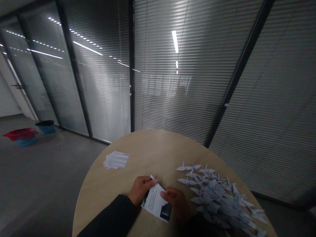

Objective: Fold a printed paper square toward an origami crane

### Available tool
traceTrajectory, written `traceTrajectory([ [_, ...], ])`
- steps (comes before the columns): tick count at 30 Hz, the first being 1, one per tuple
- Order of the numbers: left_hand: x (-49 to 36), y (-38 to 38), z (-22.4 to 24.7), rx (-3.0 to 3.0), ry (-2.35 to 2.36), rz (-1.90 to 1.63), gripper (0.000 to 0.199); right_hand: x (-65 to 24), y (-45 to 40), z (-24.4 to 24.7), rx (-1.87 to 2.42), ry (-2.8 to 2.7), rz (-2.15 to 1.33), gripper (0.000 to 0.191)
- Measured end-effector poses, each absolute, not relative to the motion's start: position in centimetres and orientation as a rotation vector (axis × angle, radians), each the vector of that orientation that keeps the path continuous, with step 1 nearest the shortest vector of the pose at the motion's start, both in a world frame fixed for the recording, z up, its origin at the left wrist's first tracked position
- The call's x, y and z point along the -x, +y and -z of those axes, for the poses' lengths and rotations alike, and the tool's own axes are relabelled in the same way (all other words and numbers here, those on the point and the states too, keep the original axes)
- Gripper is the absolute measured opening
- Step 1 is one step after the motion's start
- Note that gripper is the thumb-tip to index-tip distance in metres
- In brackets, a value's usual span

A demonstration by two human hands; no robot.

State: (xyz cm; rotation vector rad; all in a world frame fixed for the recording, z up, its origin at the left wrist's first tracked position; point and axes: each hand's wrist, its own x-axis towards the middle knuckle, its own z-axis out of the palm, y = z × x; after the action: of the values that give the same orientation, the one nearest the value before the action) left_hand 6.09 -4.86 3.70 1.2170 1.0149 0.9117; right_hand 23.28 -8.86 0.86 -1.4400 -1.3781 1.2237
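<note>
A printed sheet of paper [155,201], white with dark picture patches, is held just over the round table in front of me. My left hand [142,190] pinches its upper left edge, thumb on top. On the right edge, my right hand [175,199] grips it with thumb and fingers. The paper's upper end looks narrowed to a point; whether it is folded there I cannot tell. To the right lies a heap of folded paper cranes [219,197]. Farther left is a small stack of printed paper sheets [117,160].
The round wooden table [158,144] reaches close to a glass partition with blinds [172,108]. On the floor at left stand a blue bin with a red bag [22,135] and another with a black bag [45,126]. A door [18,86] is at far left.
</note>
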Motion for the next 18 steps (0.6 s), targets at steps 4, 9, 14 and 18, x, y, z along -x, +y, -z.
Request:
traceTrajectory([
  [4, -6.4, -5.0, -3.7, -1.213, 1.048, -0.887, 0.053, -23.1, -8.8, -0.7, 1.454, -1.397, -1.209, 0.042],
  [9, -6.5, -5.3, -3.7, -1.192, 1.036, -0.936, 0.054, -22.9, -8.9, -0.8, 1.448, -1.407, -1.209, 0.037],
  [14, -6.4, -5.5, -3.9, -1.21, 1.043, -0.969, 0.056, -22.8, -8.8, -0.2, 1.449, -1.41, -1.214, 0.039],
  [18, -6.4, -5.5, -3.9, -1.265, 1.05, -0.967, 0.054, -22.7, -8.7, 0.2, 1.455, -1.448, -1.197, 0.043],
])
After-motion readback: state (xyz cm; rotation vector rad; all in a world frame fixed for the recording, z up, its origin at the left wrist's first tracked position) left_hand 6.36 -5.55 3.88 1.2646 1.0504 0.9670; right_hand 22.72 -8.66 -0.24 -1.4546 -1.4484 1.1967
